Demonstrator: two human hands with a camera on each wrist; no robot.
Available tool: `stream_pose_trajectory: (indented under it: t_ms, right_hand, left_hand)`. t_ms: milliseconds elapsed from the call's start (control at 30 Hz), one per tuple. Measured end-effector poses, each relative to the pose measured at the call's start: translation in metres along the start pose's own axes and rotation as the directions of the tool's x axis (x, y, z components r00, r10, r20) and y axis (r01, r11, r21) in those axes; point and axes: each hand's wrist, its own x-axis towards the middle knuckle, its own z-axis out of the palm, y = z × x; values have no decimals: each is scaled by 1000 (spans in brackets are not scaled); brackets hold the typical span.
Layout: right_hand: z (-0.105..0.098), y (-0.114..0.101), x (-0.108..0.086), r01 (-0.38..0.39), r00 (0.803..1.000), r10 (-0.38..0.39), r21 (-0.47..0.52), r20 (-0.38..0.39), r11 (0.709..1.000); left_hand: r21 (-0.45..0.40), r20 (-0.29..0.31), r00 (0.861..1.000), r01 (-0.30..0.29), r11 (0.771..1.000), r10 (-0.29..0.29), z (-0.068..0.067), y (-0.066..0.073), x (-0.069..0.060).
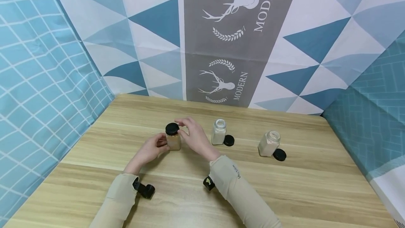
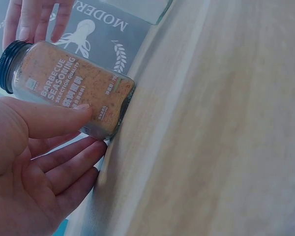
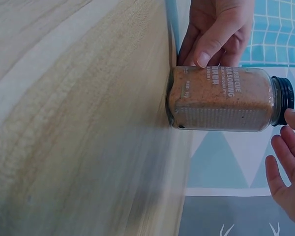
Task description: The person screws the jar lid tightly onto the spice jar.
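A glass jar of orange-brown seasoning (image 1: 173, 143) (image 2: 69, 88) (image 3: 221, 98) stands upright on the table with its black lid (image 1: 172, 129) (image 2: 9, 66) (image 3: 283, 101) on. My left hand (image 1: 152, 149) (image 2: 44, 162) (image 3: 219, 32) holds the lower part from the left, thumb on one face and fingers at another. At the lid's right side is my right hand (image 1: 197, 137) (image 2: 35, 19) (image 3: 290, 162); its thumb touches the lid's edge, while the other fingers are spread and loosely bent, away from the lid in the right wrist view.
Right of my hands stands an open jar of pale powder (image 1: 218, 134), a black lid (image 1: 229, 140) lying beside it. Farther right is another open pale jar (image 1: 268, 144) with its black lid (image 1: 280, 154). Patterned cloth (image 1: 158, 38) hangs behind the wooden table (image 1: 177, 200).
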Motion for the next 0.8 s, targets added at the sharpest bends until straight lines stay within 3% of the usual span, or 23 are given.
stream_pose_trajectory:
  t_ms: [433,800]
  right_hand:
    - [4,4,0,76,989,-77,16,124,997]
    - [0,5,0,89,992,-91,31,83,996]
  left_hand:
    - [30,-2,1000,17,999,-17,1,-1,-1]
    - [-22,3,1000,-6,1000,6,1,-1,0]
